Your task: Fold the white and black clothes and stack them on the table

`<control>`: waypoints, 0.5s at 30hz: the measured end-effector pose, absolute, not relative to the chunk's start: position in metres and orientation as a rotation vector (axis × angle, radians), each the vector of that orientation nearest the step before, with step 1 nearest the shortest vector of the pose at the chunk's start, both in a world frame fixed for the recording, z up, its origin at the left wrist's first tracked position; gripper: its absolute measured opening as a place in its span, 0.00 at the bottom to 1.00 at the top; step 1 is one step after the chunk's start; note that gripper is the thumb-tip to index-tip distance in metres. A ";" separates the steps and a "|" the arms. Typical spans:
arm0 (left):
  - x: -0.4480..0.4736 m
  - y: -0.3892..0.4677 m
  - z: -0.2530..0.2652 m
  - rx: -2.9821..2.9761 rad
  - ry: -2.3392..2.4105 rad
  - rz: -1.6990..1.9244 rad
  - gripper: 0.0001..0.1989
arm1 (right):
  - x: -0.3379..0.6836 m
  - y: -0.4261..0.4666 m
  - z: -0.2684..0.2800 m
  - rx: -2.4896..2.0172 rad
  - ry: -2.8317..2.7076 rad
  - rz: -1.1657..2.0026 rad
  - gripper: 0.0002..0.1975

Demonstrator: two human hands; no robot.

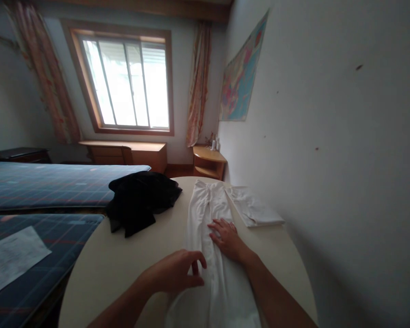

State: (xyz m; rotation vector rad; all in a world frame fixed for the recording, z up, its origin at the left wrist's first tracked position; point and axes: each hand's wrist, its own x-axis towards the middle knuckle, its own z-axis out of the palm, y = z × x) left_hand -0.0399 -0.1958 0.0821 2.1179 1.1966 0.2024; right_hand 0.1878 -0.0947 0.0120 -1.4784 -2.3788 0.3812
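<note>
A long white garment (pixel 210 259), which looks like a pair of trousers, stretches down the round table from its far edge toward me. Spread flat on its right part is my right hand (pixel 226 239), fingers apart and pressing the cloth. Just over the garment's left edge hovers my left hand (pixel 179 272), its fingers curved and thumb apart, with nothing between them. To the right of the garment rests a folded white cloth piece (pixel 254 207). A crumpled black garment (pixel 141 198) lies at the table's far left.
The pale round table (pixel 99 273) stands against the right wall. Plaid mattresses (pixel 64 184) are on the left, one with a printed paper sheet (pixel 15 259) on it. Beyond are a wooden desk (pixel 146 150) and a small corner shelf (pixel 210 157).
</note>
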 end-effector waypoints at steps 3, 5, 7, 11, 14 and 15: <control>-0.042 -0.196 0.078 2.166 1.285 0.160 0.19 | 0.183 -0.096 0.015 -1.450 -2.381 0.363 0.20; -0.042 -0.196 0.075 2.198 1.342 0.140 0.20 | 0.180 -0.095 0.016 -1.414 -2.379 0.357 0.20; -0.041 -0.196 0.074 2.235 1.393 0.120 0.17 | 0.176 -0.094 0.016 -1.389 -2.377 0.370 0.21; -0.039 -0.197 0.081 2.317 1.371 0.103 0.06 | 0.171 -0.084 0.010 -1.383 -2.377 0.398 0.23; -0.039 -0.197 0.088 2.334 1.344 0.176 0.06 | 0.167 -0.071 0.006 -1.409 -2.352 0.402 0.25; -0.039 -0.197 0.090 2.335 1.346 0.198 0.05 | 0.165 -0.065 0.006 -1.417 -2.338 0.407 0.25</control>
